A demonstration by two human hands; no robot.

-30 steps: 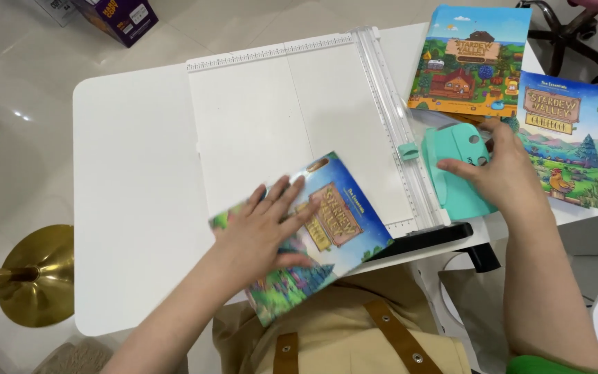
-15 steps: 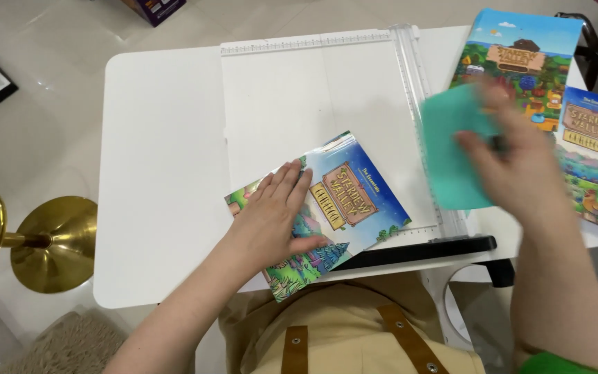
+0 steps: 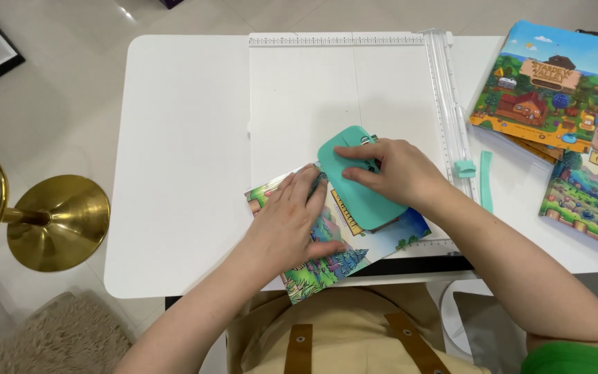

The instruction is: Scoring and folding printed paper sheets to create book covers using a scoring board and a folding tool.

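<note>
My left hand (image 3: 291, 221) lies flat, fingers (image 3: 304, 192) straight and close together, pressing down on the printed cover (image 3: 327, 260) at centre frame. My right hand (image 3: 389, 173) curls over the mint green punch (image 3: 358, 183): fingers on its top, thumb along the near side, gripping it.

Punch: smooth mint plastic, rounded at the upper end, broader toward lower right, some small metal detail near the rounded end, partly hidden by my fingers. It sits on the cover's upper part, just right of my left fingertips. Long axis runs diagonal, upper left to lower right of frame, rounded end pointing up-left.

Cover: colourful illustrated sheet w/ trees and sky, tilted, lower corner hanging past the table's near edge. Both hands and the punch hide most of it.

Surroundings: white paper trimmer (image 3: 340, 83) under both, its rail and mint slider (image 3: 464, 168) right of centre; a mint strip (image 3: 486, 181) just beyond. Two illustrated books (image 3: 548, 83) at upper right, well apart from the hands. All on a white table (image 3: 181, 159). Brass stand base (image 3: 57, 221) on floor at left. My right forearm crosses the trimmer's lower right corner.
</note>
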